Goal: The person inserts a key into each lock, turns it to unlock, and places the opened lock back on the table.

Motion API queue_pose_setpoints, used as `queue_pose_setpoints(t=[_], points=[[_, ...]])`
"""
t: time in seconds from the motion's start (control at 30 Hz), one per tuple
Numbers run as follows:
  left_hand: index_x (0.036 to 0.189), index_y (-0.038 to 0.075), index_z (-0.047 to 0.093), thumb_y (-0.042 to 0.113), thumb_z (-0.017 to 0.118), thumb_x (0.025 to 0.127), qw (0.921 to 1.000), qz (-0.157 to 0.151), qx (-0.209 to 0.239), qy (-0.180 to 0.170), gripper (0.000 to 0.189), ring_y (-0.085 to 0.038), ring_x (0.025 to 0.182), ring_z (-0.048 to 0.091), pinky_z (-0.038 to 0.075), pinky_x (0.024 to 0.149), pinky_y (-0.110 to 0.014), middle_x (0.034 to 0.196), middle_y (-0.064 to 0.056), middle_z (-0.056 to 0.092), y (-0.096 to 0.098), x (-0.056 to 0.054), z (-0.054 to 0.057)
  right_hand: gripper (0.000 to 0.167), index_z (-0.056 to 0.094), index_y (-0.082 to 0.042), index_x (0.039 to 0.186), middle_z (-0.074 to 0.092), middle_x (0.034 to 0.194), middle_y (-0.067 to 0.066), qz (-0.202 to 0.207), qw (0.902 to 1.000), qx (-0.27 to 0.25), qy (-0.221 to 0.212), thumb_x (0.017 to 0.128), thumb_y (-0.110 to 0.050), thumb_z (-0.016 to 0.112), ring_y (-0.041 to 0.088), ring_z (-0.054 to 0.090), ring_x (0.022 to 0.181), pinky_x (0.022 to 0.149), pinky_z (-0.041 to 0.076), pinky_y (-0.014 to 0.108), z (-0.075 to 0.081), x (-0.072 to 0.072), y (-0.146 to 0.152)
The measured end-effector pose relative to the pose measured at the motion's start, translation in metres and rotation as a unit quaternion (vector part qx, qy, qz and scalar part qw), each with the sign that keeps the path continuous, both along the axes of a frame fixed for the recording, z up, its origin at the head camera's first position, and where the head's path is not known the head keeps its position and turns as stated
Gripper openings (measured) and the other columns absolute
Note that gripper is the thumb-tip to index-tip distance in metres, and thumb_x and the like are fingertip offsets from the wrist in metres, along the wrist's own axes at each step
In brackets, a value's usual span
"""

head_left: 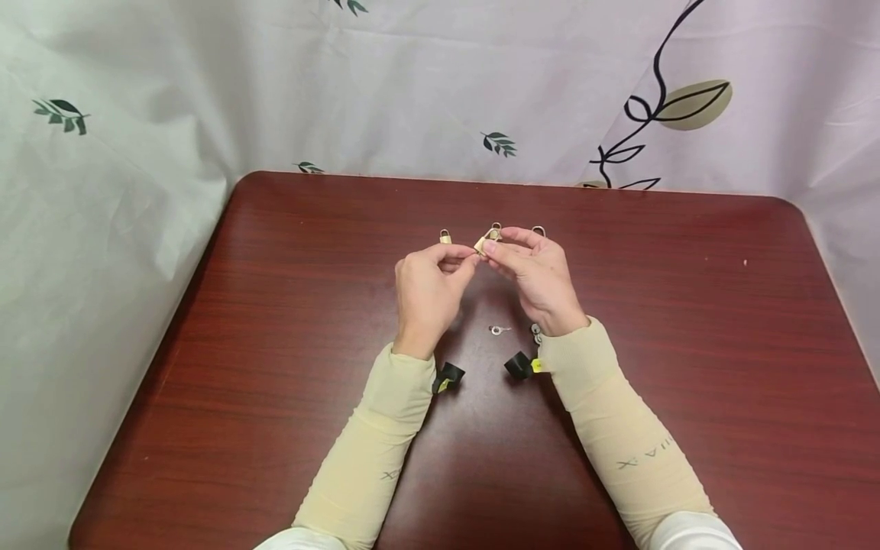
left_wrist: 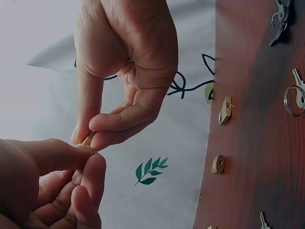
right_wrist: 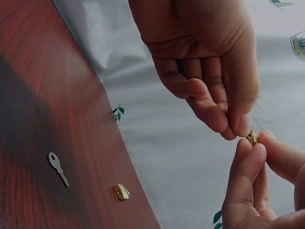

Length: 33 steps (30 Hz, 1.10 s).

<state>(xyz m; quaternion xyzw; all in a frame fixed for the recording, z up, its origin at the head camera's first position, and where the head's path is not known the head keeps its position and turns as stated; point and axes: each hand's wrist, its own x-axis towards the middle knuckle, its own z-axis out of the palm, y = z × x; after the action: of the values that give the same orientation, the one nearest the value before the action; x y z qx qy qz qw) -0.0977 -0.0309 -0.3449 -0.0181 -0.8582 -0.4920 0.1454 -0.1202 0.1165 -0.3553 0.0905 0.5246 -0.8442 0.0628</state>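
Note:
A small brass padlock is pinched between thumb and fingers of my right hand, held above the table. My left hand meets it from the left, thumb and forefinger closed together at the padlock's lower end. The fingertips pinch something small there; they hide it, and I cannot tell its kind. In the right wrist view, a dark hole shows in the end of the padlock beside the left fingertips. Behind the hands, three more brass padlocks stand in a row: left, middle and right.
A key on a ring lies on the dark red table below the hands. Near the right wrist is a bunch of keys. One loose key lies towards the left. A patterned curtain hangs behind the table.

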Motion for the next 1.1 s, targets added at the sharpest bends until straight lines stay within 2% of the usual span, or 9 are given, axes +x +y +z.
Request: queue_pose_setpoints(t=[0.1,0.23,0.37,0.5,0.6,0.7,0.83,0.97,1.1], points=[[0.09,0.008,0.081,0.017,0.081,0.086,0.9989,-0.016,0.038,-0.021,0.011,-0.007,0.066,0.071,0.052,0.058,-0.025,0.077,0.0,0.076,-0.0012,-0.0003,0.0006,0.024,0.058,-0.002,0.104,0.074,0.08,0.004,0.0,1.0,-0.003,0.0,0.087,0.008,0.072,0.009,0.07,0.067,0.068,0.057,0.022,0.0006,0.0002,0.0007],[0.091,0.005,0.08,0.014,0.081,0.085,0.9934,-0.037,0.095,-0.052,0.011,-0.011,0.065,0.071,0.049,0.052,-0.024,0.071,-0.001,0.074,-0.004,-0.0007,0.0011,0.024,0.058,-0.002,0.104,0.074,0.081,0.005,0.004,1.0,-0.005,0.001,0.087,0.008,0.072,0.009,0.069,0.068,0.068,0.057,0.021,0.0004,0.0005,0.0012],[0.092,0.005,0.08,0.015,0.081,0.085,0.9881,-0.049,0.123,-0.079,0.012,-0.017,0.067,0.073,0.042,0.047,-0.023,0.069,-0.001,0.073,-0.0056,-0.0012,0.0018,0.025,0.058,-0.002,0.105,0.074,0.082,0.005,0.01,0.9999,-0.007,0.003,0.087,0.007,0.073,0.009,0.069,0.068,0.068,0.057,0.021,0.0001,0.0005,0.0022],[0.092,0.004,0.08,0.014,0.081,0.085,0.9746,-0.062,0.179,-0.119,0.013,-0.023,0.069,0.074,0.041,0.046,-0.022,0.07,-0.004,0.074,-0.0067,-0.0026,0.0022,0.025,0.059,-0.001,0.108,0.074,0.084,0.004,0.017,0.9998,-0.002,0.004,0.088,0.007,0.072,0.009,0.069,0.069,0.071,0.057,0.022,0.0002,0.0,0.003],[0.093,0.003,0.079,0.012,0.081,0.085,0.9628,-0.068,0.219,-0.144,0.013,-0.022,0.068,0.074,0.043,0.047,-0.021,0.073,-0.009,0.074,-0.0077,-0.0037,0.0018,0.025,0.06,-0.001,0.11,0.074,0.085,0.003,0.022,0.9997,0.0,0.005,0.089,0.007,0.07,0.009,0.069,0.07,0.072,0.057,0.023,0.0002,-0.0001,0.0032],[0.093,0.001,0.079,0.011,0.081,0.085,0.9577,-0.073,0.234,-0.151,0.014,-0.02,0.067,0.074,0.047,0.05,-0.021,0.079,-0.016,0.075,-0.0083,-0.0042,0.0012,0.025,0.06,-0.001,0.111,0.074,0.085,0.003,0.025,0.9997,-0.004,0.004,0.089,0.007,0.069,0.009,0.069,0.07,0.072,0.057,0.023,0.0,-0.0001,0.0034],[0.094,0.0,0.079,0.011,0.08,0.085,0.9578,-0.073,0.234,-0.15,0.014,-0.019,0.066,0.074,0.049,0.052,-0.021,0.083,-0.021,0.074,-0.0085,-0.004,0.0016,0.03,0.057,0.005,0.117,0.074,0.084,0.003,0.028,0.9996,-0.009,0.005,0.09,0.008,0.068,0.009,0.069,0.07,0.07,0.057,0.022,0.0001,0.0,0.003],[0.094,0.001,0.079,0.012,0.079,0.086,0.9615,-0.07,0.222,-0.146,0.014,-0.02,0.067,0.073,0.046,0.05,-0.02,0.08,-0.018,0.075,-0.0086,-0.0039,0.0019,0.033,0.055,0.007,0.12,0.074,0.083,0.003,0.03,0.9995,-0.007,0.006,0.09,0.008,0.068,0.009,0.069,0.069,0.069,0.057,0.021,0.0005,0.0,0.003],[0.094,0.001,0.079,0.013,0.078,0.087,0.9645,-0.068,0.211,-0.143,0.013,-0.032,0.072,0.073,0.044,0.048,-0.02,0.076,-0.015,0.074,-0.0088,-0.0038,0.002,0.027,0.059,0.002,0.115,0.074,0.084,0.003,0.033,0.9994,-0.003,0.005,0.09,0.007,0.069,0.009,0.069,0.07,0.07,0.057,0.022,0.0007,0.0001,0.0033]])
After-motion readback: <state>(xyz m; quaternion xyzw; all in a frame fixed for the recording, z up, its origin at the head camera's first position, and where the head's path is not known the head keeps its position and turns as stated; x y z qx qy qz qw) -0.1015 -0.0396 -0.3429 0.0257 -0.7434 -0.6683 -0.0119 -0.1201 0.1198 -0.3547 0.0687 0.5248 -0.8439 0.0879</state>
